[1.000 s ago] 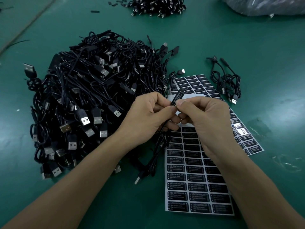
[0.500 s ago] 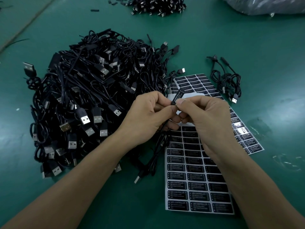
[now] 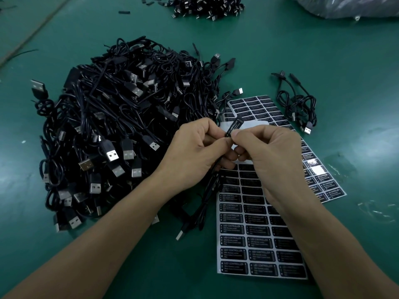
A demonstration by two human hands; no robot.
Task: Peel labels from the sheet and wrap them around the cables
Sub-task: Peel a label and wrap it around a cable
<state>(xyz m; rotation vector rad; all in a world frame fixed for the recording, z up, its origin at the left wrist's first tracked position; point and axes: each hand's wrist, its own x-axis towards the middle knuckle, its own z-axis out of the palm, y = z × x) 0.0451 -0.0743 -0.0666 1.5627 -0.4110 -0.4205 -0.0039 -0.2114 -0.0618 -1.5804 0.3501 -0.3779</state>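
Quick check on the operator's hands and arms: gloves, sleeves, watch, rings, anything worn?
Nothing worn that shows. The left hand and right hand are bare: no gloves, rings or finger cots. The forearms are bare to the frame edge, with no sleeves, watch or wrist strap. Nails look short and unpainted.

Black cables (image 3: 121, 130), white-lettered black labels (image 3: 254, 242), seemingly green table (image 3: 323, 50)

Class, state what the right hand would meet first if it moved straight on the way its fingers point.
Probably the left hand, which holds the cable: the right hand, pinching the label, points leftward at it, almost touching.
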